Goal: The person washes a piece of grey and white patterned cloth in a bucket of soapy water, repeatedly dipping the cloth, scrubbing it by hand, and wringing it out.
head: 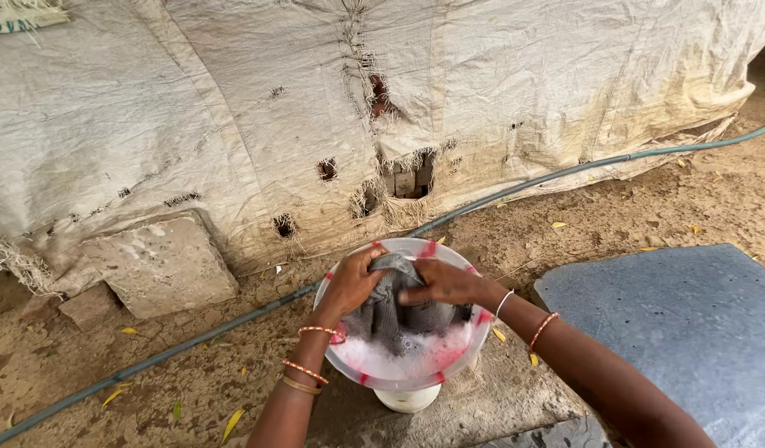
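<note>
While your forearms reach in from the bottom edge, both wrists carry thin orange and gold bangles, and a white one sits on the right. Your left hand (352,284) is closed over the near-left part of a wet grey cloth (392,309), fingers curled down into its folds. Your right hand (445,283) lies across the top of the same cloth, fingers pressed flat and together against it, thumb side hidden; whether it pinches or only presses, you cannot tell from here.

The cloth is bunched in the upper half of a round white plastic bucket with red marbling (356,358). White soapy foam (407,357) fills the lower half of the bucket, touching the cloth's lower edge. The bucket stands on a rough pale stone slab (499,398).

Just right of it lies a flat dark grey stone slab (689,323), its surface looking damp. Yellow fallen leaves (231,423) are scattered on the brown dirt ground (615,216).

Beyond the bucket, a thin grey-green hose (192,342) runs diagonally across the ground from lower left to upper right. Further left, a square pale concrete block (158,264) leans against the backdrop.

Farthest off, a stained, torn woven sacking sheet (233,99) hangs across the whole width, with bricks (406,178) showing through its holes.
</note>
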